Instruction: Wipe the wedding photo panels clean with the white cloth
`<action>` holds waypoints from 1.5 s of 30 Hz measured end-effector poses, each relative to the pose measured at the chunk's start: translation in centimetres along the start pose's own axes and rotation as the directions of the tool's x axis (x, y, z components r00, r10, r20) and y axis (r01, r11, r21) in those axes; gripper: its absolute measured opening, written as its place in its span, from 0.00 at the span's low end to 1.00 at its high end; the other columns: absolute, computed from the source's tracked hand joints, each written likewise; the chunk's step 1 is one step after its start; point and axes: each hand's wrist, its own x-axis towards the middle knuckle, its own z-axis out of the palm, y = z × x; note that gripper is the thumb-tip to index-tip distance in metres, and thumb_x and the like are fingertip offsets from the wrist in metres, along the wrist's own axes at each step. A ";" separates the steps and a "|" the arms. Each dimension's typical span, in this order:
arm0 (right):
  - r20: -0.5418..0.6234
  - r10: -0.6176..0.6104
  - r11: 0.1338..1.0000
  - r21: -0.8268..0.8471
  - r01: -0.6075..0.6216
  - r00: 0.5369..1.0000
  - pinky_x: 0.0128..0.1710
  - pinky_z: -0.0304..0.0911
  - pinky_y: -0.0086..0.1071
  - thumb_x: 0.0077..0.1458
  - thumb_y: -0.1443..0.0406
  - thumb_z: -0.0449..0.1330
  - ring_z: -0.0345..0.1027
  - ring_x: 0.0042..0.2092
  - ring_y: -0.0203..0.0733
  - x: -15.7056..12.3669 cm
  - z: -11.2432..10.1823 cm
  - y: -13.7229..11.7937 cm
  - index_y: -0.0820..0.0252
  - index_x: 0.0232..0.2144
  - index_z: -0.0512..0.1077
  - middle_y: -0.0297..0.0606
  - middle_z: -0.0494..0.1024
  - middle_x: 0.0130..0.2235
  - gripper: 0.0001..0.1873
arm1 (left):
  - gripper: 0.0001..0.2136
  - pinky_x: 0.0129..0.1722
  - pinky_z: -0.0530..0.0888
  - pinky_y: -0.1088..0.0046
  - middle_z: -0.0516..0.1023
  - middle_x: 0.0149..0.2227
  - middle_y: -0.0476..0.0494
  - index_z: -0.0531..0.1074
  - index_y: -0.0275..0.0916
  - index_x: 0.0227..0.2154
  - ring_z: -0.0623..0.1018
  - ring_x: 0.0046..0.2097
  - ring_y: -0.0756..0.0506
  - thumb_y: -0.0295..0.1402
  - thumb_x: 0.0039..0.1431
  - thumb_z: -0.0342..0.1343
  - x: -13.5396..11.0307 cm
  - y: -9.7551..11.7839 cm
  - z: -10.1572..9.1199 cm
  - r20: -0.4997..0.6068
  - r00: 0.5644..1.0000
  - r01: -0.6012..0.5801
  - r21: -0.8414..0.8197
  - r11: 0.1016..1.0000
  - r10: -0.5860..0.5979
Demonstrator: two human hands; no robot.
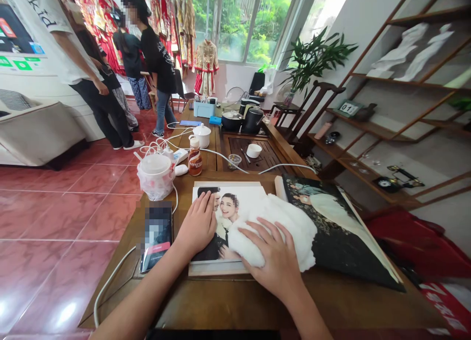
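Your left hand (pixel 198 222) lies flat on the couple's photo (pixel 230 213), fingers together and gripping nothing; your right hand (pixel 270 244) spreads over the white cloth (pixel 298 227), though you cannot tell from here whether its fingers pinch the fabric or only press. The photo sits on the wooden table (pixel 221 308) directly before you, between the phone (pixel 156 239) and the dark picture panel (pixel 331 247), the cloth covering its right side. A hard sideways push could skid the photo, since only your left palm seems to steady it, and bare fingertips might smudge its surface. Grit caught in the cloth could scratch it. The cloth reaches over the panel's near side, so a wide sweep might drag that too. Your left forearm runs close beside the phone; an elbow swung outward could knock it or snag its white cable (pixel 106 281).
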 end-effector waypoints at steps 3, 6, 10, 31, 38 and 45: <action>-0.049 0.052 0.999 -0.009 -0.052 0.997 0.58 0.43 0.52 0.52 0.53 0.58 0.59 0.56 0.53 0.8 0.0 1.0 0.44 0.48 0.71 0.32 0.74 0.52 0.20 | 0.24 0.64 0.56 0.58 0.55 0.65 0.35 0.55 0.28 0.62 0.53 0.66 0.39 0.31 0.66 0.39 -0.2 -0.1 0.0 -0.005 1.000 -0.001 -0.008 1.000 0.001; -0.074 0.074 0.997 0.003 -0.074 0.995 0.58 0.43 0.52 0.52 0.54 0.59 0.60 0.56 0.53 1.1 0.0 1.3 0.45 0.46 0.72 0.33 0.75 0.50 0.18 | 0.24 0.64 0.56 0.58 0.55 0.65 0.35 0.55 0.28 0.62 0.53 0.67 0.39 0.31 0.66 0.39 -0.3 -0.2 -0.1 -0.005 1.000 0.001 -0.013 1.000 -0.001; -0.023 0.033 0.999 0.038 -0.032 0.999 0.58 0.42 0.52 0.51 0.54 0.59 0.59 0.56 0.53 0.7 -0.1 0.0 0.44 0.47 0.71 0.33 0.74 0.51 0.19 | 0.24 0.64 0.56 0.57 0.55 0.65 0.34 0.55 0.27 0.62 0.53 0.67 0.39 0.31 0.66 0.39 -0.4 -0.1 -0.2 -0.005 1.000 0.004 -0.007 1.000 -0.004; -0.013 -0.051 0.998 -0.034 0.051 0.999 0.57 0.43 0.50 0.52 0.53 0.58 0.60 0.56 0.52 1.9 0.3 2.2 0.46 0.47 0.72 0.34 0.74 0.51 0.19 | 0.23 0.63 0.57 0.58 0.56 0.65 0.35 0.56 0.29 0.62 0.54 0.66 0.39 0.31 0.66 0.39 -1.0 -0.4 0.0 -0.009 1.000 -0.001 -0.023 1.000 0.001; -0.045 -0.019 0.997 -0.077 0.015 0.999 0.55 0.45 0.48 0.53 0.54 0.58 0.59 0.55 0.50 2.3 0.6 4.7 0.47 0.47 0.72 0.35 0.75 0.50 0.19 | 0.23 0.64 0.56 0.57 0.55 0.65 0.35 0.55 0.28 0.63 0.53 0.67 0.39 0.32 0.67 0.39 -1.3 -0.6 -0.1 0.001 1.000 0.001 -0.031 1.000 -0.001; -0.069 -0.011 0.997 -0.082 0.005 0.998 0.55 0.45 0.48 0.53 0.55 0.58 0.60 0.55 0.50 2.3 0.9 4.5 0.47 0.47 0.73 0.34 0.75 0.50 0.18 | 0.23 0.63 0.56 0.57 0.55 0.65 0.35 0.55 0.28 0.62 0.54 0.66 0.39 0.32 0.67 0.39 -1.2 -0.5 -0.1 -0.009 1.000 -0.001 -0.020 1.000 0.001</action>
